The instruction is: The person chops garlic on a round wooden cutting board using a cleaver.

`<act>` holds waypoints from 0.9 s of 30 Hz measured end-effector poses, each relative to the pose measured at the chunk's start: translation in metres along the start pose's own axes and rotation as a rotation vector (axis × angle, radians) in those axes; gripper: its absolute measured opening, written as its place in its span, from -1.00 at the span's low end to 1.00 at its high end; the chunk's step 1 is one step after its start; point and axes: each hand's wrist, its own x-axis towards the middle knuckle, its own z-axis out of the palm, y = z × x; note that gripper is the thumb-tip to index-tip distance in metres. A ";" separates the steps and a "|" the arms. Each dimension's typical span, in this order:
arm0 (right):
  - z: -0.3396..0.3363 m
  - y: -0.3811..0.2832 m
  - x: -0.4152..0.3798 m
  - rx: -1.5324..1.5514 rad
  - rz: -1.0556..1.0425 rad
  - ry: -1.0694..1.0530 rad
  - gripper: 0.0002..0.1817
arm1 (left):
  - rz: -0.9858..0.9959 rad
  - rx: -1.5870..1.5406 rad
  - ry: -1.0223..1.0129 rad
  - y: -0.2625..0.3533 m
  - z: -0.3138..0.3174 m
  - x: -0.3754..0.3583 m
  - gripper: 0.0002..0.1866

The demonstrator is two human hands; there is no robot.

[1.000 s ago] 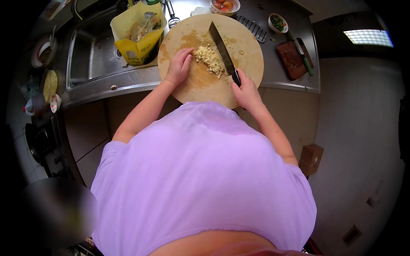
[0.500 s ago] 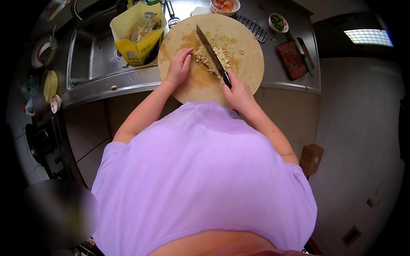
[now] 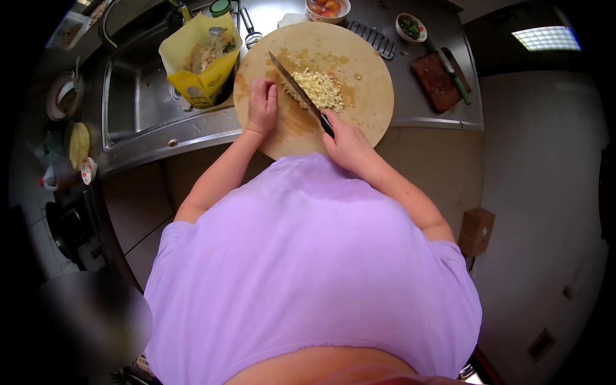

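Note:
My right hand [image 3: 350, 142] is closed round the black handle of a kitchen knife [image 3: 296, 87]. The blade slants up and left across the round wooden chopping board [image 3: 369, 119], along the left side of a heap of finely chopped garlic [image 3: 321, 88]. Some bits lie left of the blade, and more are scattered beyond the heap. At the board's left side rests my left hand [image 3: 262, 108], its fingers curled in and nothing showing in them. It is apart from the knife.
Left of the board stand a yellow bag [image 3: 208, 86] of scraps and a steel sink [image 3: 138, 102]. Behind are a peeler [image 3: 250, 29], a bowl of round reddish fruit [image 3: 337, 18] and a slotted rack [image 3: 372, 38]. To the right are a bowl of chopped greens [image 3: 410, 29] and a green-handled knife [image 3: 454, 77] on a brown block [image 3: 428, 82].
The knife has moved left, from over the garlic to its left side. My left hand has drawn back slightly left, and its fingers have curled in. The garlic looks more gathered.

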 end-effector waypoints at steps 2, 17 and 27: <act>-0.002 -0.005 -0.002 0.003 -0.045 0.002 -0.57 | 0.021 -0.001 0.010 0.001 0.000 0.003 -0.88; 0.002 -0.005 0.001 -0.012 0.019 -0.086 -0.56 | 0.010 0.040 0.055 -0.004 0.000 0.001 -0.87; -0.003 0.007 0.001 0.013 0.044 -0.041 -0.57 | 0.013 0.068 0.044 -0.003 0.001 0.002 -0.87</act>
